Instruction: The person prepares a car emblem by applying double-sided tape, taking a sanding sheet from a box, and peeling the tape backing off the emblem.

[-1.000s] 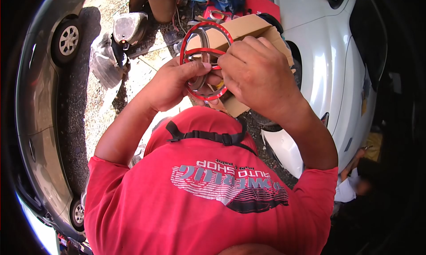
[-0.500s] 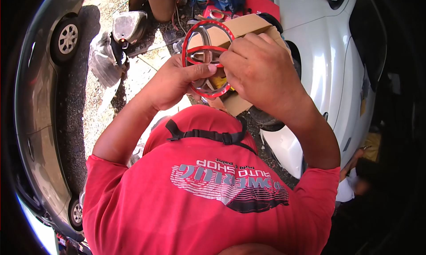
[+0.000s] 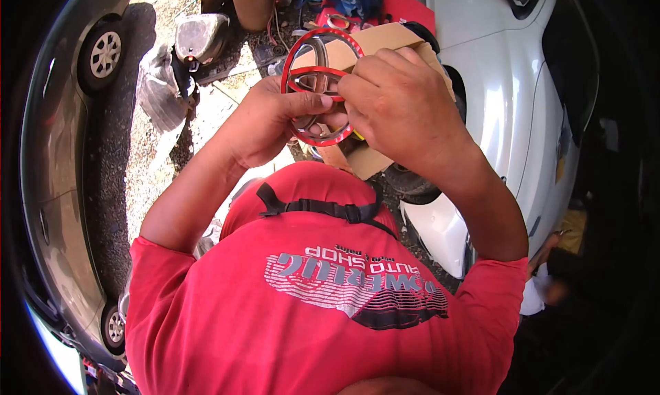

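An oval car emblem [image 3: 320, 70] with crossing inner ovals is held up in front of my chest. Red adhesive backing lines its rim and inner shapes, with clear or chrome parts between. My left hand [image 3: 268, 120] grips the lower left side, thumb on the near face and fingertips showing behind the lower opening. My right hand [image 3: 399, 103] is closed in a pinch at the right edge, where the inner red oval meets the rim. Its fingertips are hidden behind the knuckles, so whether they pinch the rim or the red backing cannot be made out.
An opened cardboard box [image 3: 381, 39] lies beyond the emblem. A white car [image 3: 491, 85] stands at right, a dark car [image 3: 51, 168] at left. Worn car parts [image 3: 199, 37] lie on gravel. Part of another person [image 3: 538, 288] shows at far right.
My left fingers have shifted behind the emblem, and more fingertips show through its lower opening. The emblem has risen very slightly. My right hand keeps its pinch at the right edge.
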Available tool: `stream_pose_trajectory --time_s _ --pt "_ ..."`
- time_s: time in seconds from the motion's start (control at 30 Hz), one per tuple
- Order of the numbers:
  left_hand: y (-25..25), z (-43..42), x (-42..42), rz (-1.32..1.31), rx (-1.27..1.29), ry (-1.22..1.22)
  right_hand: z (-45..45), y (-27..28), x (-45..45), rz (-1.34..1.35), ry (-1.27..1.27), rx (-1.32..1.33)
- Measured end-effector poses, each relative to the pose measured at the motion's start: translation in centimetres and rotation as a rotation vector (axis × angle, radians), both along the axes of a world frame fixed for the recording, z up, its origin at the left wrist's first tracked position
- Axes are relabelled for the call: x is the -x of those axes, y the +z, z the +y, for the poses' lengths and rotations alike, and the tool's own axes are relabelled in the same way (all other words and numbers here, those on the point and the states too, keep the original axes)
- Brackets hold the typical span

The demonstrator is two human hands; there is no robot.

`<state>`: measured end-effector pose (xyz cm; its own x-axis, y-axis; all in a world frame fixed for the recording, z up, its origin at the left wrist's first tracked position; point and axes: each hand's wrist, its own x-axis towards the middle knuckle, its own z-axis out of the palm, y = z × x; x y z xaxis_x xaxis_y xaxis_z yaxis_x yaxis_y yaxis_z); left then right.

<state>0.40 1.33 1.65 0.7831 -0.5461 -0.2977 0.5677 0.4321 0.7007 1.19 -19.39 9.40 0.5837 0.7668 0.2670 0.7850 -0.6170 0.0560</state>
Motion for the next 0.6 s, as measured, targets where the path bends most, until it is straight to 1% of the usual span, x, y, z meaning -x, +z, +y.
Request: stream_pose_trajectory --time_s 0.13,0.23,0.47,0.6 --pt "-0.32 0.19 -0.14 0.016 -0.002 0.023 0.2 0.45 -0.19 0.022 0.027 -0.011" --pt "-0.88 0.26 -0.36 0.019 0.025 -0.006 0.04 0.45 -0.3 0.028 0.035 -0.013" --pt "-0.66 0.16 -0.28 0.018 -0.02 0.051 -0.09 0.54 -0.47 0.037 0.073 -0.003" --pt "-0.72 0.24 -0.34 0.02 -0.019 0.046 -0.09 0.41 -0.5 0.053 0.084 -0.055"
